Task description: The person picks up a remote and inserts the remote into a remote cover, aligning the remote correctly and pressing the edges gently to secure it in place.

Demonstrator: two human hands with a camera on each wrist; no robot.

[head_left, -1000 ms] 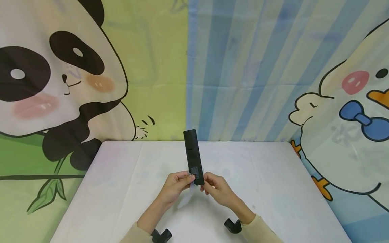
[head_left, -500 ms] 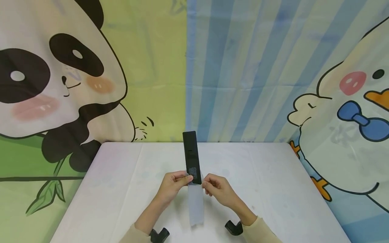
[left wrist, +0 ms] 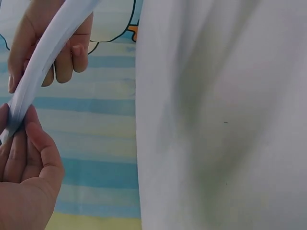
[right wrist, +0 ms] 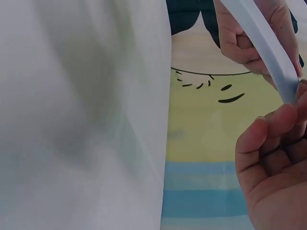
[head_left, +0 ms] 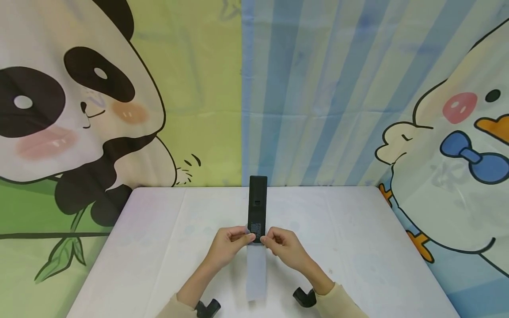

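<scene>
A slim black remote control (head_left: 257,207) stands roughly upright in the head view, its label side towards me and its lower end between my hands. From that end a translucent whitish sleeve (head_left: 256,271) hangs down over the table. My left hand (head_left: 228,243) pinches the left side where remote and sleeve meet; my right hand (head_left: 284,247) pinches the right side. In the left wrist view the sleeve (left wrist: 53,40) curves up from the left fingers (left wrist: 43,143). The right wrist view shows the sleeve (right wrist: 271,48) running down to the right fingers (right wrist: 280,120).
A white-covered table (head_left: 191,212) lies beneath the hands. Behind it hangs a cartoon backdrop (head_left: 294,97) with a panda and a duck. Dark camera mounts (head_left: 208,308) sit at both wrists.
The remote has straightened from a left lean and shifted slightly right. The sleeve, first slanting to the left, now hangs straight down. The right thumb has come onto the remote's lower corner.
</scene>
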